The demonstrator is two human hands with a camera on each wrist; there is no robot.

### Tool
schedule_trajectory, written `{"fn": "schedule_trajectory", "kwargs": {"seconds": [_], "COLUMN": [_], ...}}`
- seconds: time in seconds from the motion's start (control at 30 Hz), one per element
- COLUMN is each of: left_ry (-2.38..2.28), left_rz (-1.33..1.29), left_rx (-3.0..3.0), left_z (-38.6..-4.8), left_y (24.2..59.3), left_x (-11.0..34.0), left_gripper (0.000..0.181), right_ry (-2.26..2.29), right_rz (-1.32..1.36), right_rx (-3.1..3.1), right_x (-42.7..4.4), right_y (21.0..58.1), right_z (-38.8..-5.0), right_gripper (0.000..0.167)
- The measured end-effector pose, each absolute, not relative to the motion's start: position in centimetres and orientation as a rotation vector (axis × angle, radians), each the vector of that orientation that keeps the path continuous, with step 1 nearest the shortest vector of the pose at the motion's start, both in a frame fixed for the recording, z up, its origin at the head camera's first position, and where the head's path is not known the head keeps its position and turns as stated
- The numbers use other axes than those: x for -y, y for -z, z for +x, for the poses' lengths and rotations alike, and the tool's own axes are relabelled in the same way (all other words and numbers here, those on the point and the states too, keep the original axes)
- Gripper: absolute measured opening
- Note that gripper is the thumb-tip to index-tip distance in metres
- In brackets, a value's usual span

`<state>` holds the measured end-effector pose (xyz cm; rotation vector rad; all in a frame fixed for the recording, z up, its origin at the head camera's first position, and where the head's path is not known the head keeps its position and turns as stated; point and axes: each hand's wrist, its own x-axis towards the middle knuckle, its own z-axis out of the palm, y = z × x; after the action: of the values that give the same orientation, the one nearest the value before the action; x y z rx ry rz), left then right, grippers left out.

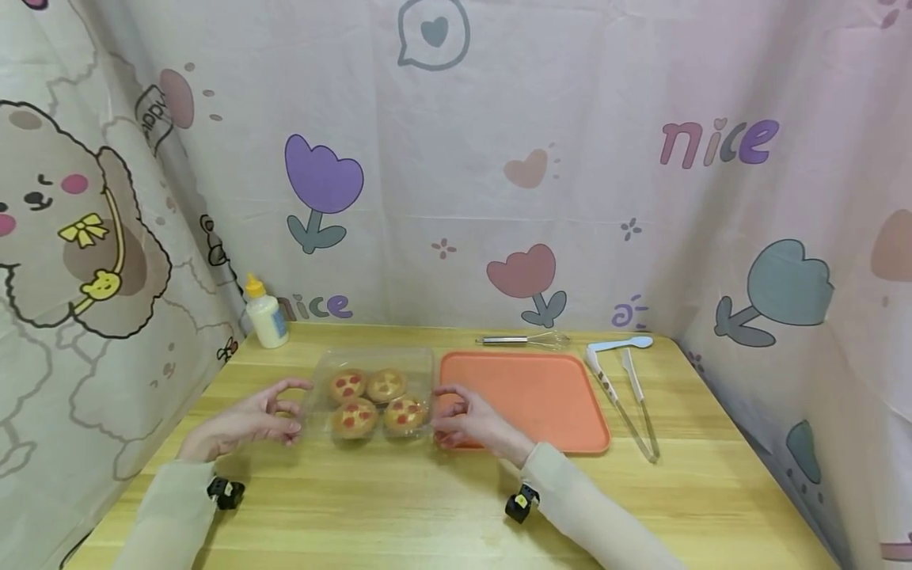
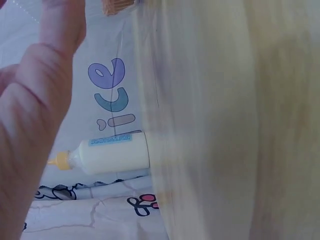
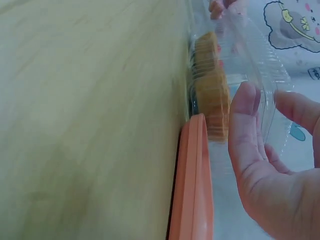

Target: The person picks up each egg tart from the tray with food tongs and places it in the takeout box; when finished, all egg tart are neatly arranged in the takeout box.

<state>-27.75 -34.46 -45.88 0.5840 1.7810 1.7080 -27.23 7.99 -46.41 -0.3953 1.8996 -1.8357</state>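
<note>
A clear plastic clamshell box point(image 1: 370, 358) sits on the table with several round mini pizzas point(image 1: 355, 417) inside, topped with red and yellow pieces. At its left side is my left hand point(image 1: 249, 416), fingers spread and loosely bent, holding nothing. My right hand point(image 1: 470, 419) is at the box's right side, above the left edge of an orange tray point(image 1: 527, 404). In the right wrist view the right fingertips point(image 3: 245, 97) are against or just beside the clear plastic wall; exact contact is hard to tell. The left wrist view shows only part of the left hand point(image 2: 37, 100).
A glue bottle point(image 1: 267, 313) with a yellow cap stands at the back left. Behind the tray lies a whisk point(image 1: 523, 340). To its right are tongs point(image 1: 641, 412) and a light blue spoon point(image 1: 620, 343). A printed curtain point(image 1: 442, 158) hangs behind the wooden table.
</note>
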Motion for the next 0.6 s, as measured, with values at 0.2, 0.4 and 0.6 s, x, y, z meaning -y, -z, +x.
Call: {"fn": "schedule_trajectory", "kwargs": {"seconds": [0.2, 0.4, 0.6], "left_ry": [-1.718, -1.732, -1.735], "left_rz": [0.557, 0.621, 0.665], "left_rx": [-1.704, -1.601, -1.565], "left_z": [-27.52, -27.67, -28.41], "left_y": [46.05, 46.10, 45.74], "left_x": [34.38, 34.21, 33.91], "left_gripper": [0.073, 0.070, 0.067], "right_ry": [1.876, 1.938, 1.989], "right_rz": [-0.362, -0.317, -0.275], "right_rx": [-1.872, -1.821, -1.812], "right_x": [-7.47, -7.14, -7.01], "right_y": [46.68, 46.92, 46.69], "right_z": [-27.01, -26.63, -26.63], "right_gripper": [0.058, 0.058, 0.061]}}
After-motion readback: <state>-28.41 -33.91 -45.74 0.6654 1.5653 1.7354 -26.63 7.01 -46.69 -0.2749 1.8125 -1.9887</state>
